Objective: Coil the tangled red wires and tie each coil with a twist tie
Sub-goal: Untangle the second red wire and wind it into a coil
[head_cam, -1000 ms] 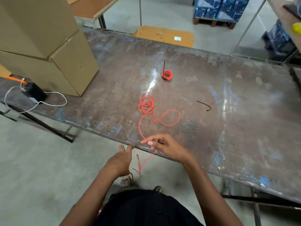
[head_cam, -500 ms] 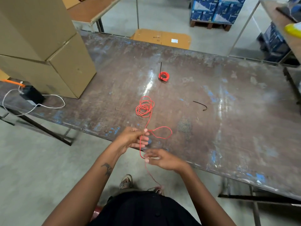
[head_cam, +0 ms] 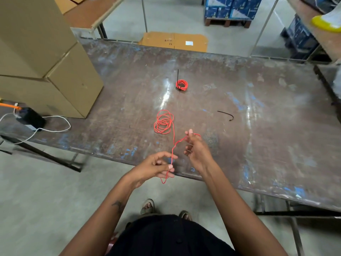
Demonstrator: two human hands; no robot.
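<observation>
On the scuffed bench [head_cam: 239, 145], with left hand [head_cam: 156, 167] pinching and right hand [head_cam: 195, 148] looping the red wire [head_cam: 173, 145], best kept taut for 1 even coil.

Two red wires [head_cam: 163, 122] [head_cam: 182, 84], two ties [head_cam: 226, 114] [head_cam: 178, 74]
</observation>
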